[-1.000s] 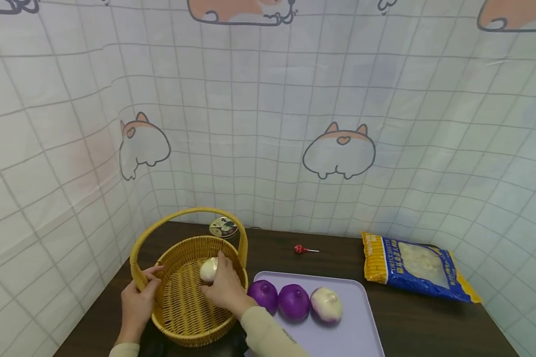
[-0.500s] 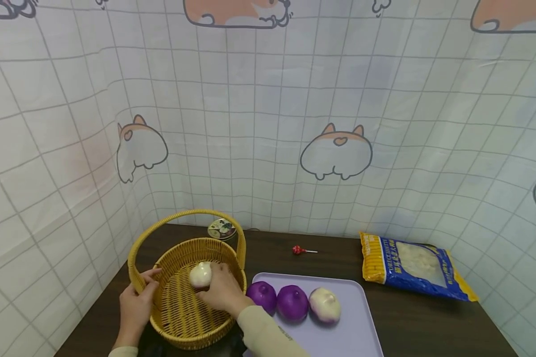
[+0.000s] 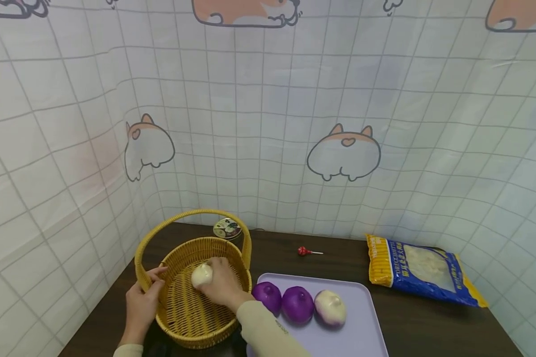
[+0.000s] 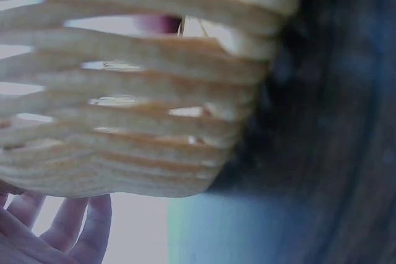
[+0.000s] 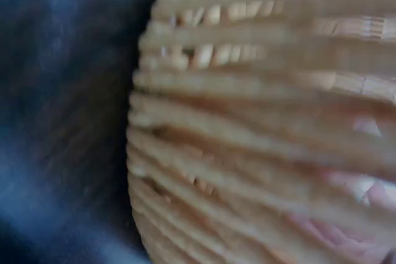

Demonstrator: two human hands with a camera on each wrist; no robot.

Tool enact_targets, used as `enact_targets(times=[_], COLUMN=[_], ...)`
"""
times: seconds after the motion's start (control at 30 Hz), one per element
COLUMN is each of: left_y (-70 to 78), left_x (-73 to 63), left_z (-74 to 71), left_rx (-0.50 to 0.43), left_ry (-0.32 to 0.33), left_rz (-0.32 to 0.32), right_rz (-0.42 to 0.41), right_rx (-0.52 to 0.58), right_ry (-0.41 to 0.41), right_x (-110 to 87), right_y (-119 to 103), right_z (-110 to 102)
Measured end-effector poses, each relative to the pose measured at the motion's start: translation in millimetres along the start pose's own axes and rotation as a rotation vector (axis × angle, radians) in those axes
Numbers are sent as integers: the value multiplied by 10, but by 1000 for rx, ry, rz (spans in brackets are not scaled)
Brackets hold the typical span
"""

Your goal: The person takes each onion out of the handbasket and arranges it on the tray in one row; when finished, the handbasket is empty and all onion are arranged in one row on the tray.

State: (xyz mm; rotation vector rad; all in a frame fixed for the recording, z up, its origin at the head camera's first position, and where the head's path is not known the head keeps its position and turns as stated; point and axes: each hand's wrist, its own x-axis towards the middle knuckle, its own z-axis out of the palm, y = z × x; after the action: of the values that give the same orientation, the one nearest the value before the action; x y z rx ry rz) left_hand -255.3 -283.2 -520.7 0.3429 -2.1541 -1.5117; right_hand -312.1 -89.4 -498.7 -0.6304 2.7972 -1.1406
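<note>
A yellow woven basket with a tall arched handle stands at the left of the dark table. My left hand grips its left side, where the handle meets the rim; in the left wrist view, its fingers show past the blurred weave. Reaching over the right rim, my right hand holds a pale, round onion inside the basket, the fingers partly covering it. Whether the onion touches the basket floor is unclear. The right wrist view is mostly the basket's wall, close and blurred.
Right of the basket lies a lilac tray bearing two purple onions and a white-and-purple one. Behind are a round tin and a red lollipop. A blue-and-yellow pasta bag lies far right. A patterned curtain hangs behind.
Inside the basket, my right hand has shifted the onion a little leftward, and its fingers now cover more of it. My left hand keeps its grip on the basket's side.
</note>
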Motion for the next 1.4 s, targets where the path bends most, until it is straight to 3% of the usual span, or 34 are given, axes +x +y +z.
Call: enact_targets(times=[0.23,0.5,0.8,1.13,1.4], left_y=[8,1,-17,-6,-9], left_x=[13,1,5,1,13], left_z=[7,-11,2,27,-8], left_rx=[13,25,19,40,43], left_ry=[15,18,20,21,-4], left_rz=[-1,-5,-5,4,-20], right_rz=[33,-13,-24,33,-23], right_rx=[91,69,56,209,221], right_ry=[1,-61,-74,-38,57], right_x=[41,13,-2,-92,-170], right_y=[5,34,22,-54,-14], right_z=[-8,40,47,-74,-285])
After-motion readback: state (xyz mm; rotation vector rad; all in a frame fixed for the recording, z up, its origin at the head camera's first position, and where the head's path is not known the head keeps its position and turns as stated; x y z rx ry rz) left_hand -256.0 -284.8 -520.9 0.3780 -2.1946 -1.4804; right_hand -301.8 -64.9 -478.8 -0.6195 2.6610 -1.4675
